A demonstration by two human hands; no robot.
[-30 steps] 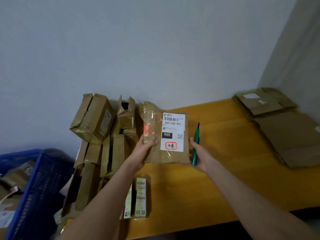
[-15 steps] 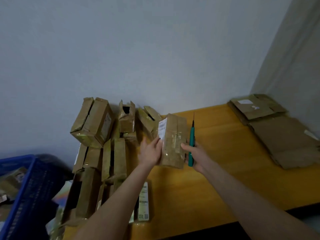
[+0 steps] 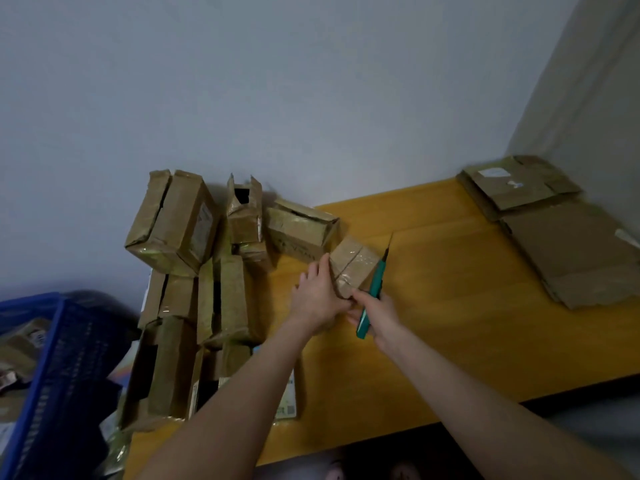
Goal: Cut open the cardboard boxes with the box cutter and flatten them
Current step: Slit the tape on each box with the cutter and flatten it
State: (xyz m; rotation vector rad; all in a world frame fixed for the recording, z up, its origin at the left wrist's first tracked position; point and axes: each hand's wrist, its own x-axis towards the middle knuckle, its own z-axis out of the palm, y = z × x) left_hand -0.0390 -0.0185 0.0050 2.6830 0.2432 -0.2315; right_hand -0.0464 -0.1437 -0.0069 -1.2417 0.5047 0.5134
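1. Near the worktop's (image 3: 450,341) far edge, left of middle: small taped cardboard box (image 3: 356,268), tilted.
2. Clamped on its left side: left hand (image 3: 318,299), thumb at the near corner.
3. Wrapped round the teal box cutter (image 3: 372,292): right hand (image 3: 379,313), forefinger out to the box; blade pointing away, just beside the box's right side.
4. Along the left edge: heap of taped boxes (image 3: 207,271). At the far right corner: flattened cardboard (image 3: 571,251). Off the left edge: blue crate (image 3: 52,375).

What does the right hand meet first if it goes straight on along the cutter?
Probably nothing close: the right hand aims the cutter just right of the box, over bare table toward the wall. Depth is unclear; it may graze the box.
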